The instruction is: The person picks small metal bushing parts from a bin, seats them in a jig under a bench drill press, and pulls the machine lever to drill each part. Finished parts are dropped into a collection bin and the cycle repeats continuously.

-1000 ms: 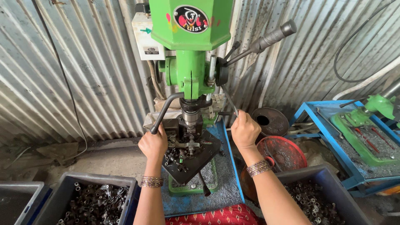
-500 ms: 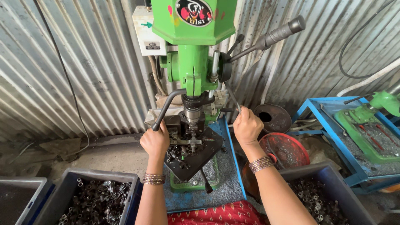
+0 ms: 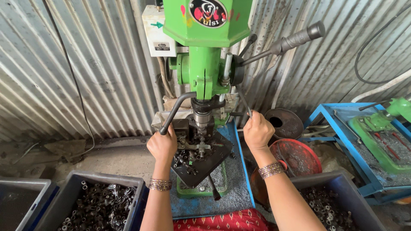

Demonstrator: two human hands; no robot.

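A round black badge (image 3: 208, 13) with red and white markings sits at the top centre of the frame, on the green drill head (image 3: 188, 25). Left of it, upper centre, a cream switch box (image 3: 157, 32) carries a small green arrow sticker (image 3: 156, 25) and, lower down, a small white-and-black rectangular label (image 3: 161, 45)
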